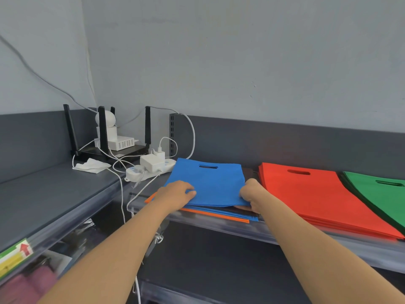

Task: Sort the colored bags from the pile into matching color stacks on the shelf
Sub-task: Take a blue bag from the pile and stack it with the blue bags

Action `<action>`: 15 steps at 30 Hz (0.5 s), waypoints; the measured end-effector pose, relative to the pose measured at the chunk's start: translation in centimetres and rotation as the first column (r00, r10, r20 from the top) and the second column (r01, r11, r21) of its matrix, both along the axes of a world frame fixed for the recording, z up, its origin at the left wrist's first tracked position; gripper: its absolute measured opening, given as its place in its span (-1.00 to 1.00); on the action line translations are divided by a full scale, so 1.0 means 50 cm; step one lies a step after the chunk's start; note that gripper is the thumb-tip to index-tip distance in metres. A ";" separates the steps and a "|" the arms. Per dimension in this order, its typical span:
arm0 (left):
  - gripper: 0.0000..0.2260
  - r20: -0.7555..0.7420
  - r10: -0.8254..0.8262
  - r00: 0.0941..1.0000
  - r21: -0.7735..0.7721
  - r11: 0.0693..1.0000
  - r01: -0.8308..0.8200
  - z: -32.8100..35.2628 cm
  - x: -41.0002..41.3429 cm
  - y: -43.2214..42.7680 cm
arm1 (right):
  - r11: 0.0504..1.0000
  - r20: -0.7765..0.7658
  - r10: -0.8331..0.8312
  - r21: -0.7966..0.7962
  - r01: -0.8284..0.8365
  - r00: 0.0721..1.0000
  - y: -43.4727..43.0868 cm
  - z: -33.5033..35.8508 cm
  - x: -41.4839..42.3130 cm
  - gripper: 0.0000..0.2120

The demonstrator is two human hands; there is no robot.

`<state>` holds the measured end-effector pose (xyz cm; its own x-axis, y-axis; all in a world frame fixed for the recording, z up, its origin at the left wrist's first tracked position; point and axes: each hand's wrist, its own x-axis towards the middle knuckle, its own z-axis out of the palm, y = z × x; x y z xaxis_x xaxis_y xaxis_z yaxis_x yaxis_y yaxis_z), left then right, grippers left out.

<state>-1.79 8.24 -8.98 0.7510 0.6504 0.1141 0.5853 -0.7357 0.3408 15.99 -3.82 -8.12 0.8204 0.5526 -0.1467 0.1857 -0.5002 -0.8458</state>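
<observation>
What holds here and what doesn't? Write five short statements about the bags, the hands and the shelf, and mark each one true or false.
1. The flat blue fabric bag with a cut-out handle tops the mixed pile. True.
2. The left hand hovers clear of that bag. False: it holds the bag's near left edge.
3. The right hand grips the same bag's near right edge. True.
4. The stack of red fabric bags lies left of the pile. False: it lies to the right, between the pile and the stack of green fabric bags.
5. The white power strip sits on the red stack. False: it lies on the grey shelf, behind the pile's left side.
</observation>
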 end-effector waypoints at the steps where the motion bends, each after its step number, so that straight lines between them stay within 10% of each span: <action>1: -0.67 -0.038 0.054 0.998 0.039 0.998 -0.052 0.002 -0.006 0.001 | 1.000 0.008 0.010 0.027 -0.010 1.000 0.003 -0.007 0.007 -0.83; 7: -0.54 -0.099 0.102 0.990 0.010 0.995 -0.101 0.017 -0.014 0.011 | 0.956 -0.056 0.038 0.293 -0.020 0.998 -0.038 0.013 -0.016 -0.76; 15: -0.50 0.182 0.213 0.960 -0.221 0.960 -0.171 0.051 0.018 0.014 | 0.845 -0.138 -0.031 0.525 0.099 0.990 -0.109 0.051 -0.028 -0.73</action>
<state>-0.88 8.92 -6.44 0.5845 0.8049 0.1021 0.6120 -0.5200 0.5959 14.59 -9.26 -5.56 0.8524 0.5200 0.0542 0.0495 0.0229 -0.9985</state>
